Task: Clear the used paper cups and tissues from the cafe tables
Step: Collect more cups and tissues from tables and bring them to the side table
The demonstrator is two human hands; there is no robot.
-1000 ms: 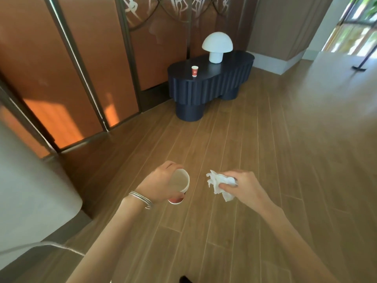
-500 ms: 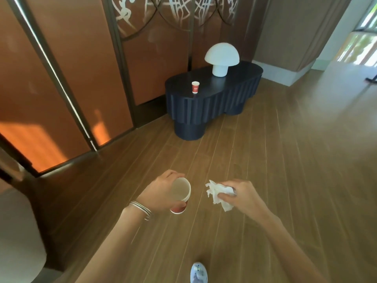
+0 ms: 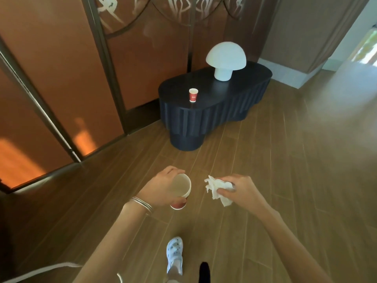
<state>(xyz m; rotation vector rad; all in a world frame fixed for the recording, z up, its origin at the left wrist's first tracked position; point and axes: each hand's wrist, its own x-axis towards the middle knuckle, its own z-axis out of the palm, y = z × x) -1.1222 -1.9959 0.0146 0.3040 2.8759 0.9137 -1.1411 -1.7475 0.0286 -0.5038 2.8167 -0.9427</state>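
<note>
Paper cup (image 3: pixel 181 187), empty, in grip of left hand (image 3: pixel 161 186); tissue (image 3: pixel 215 186) in pinch of right hand (image 3: pixel 242 190).

Red paper cup (image 3: pixel 193 95) on ribbed navy table (image 3: pixel 214 111), white mushroom lamp (image 3: pixel 225 60), brown plank floor (image 3: pixel 285 160).

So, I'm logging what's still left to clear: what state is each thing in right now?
left hand: grips the held cup
held cup: tilted, looks empty
right hand: pinches the tissue
tissue: crumpled, off the floor
table cup: upright on the table, not yet collected
lamp: upright on the table; lit or not, cannot tell
</note>
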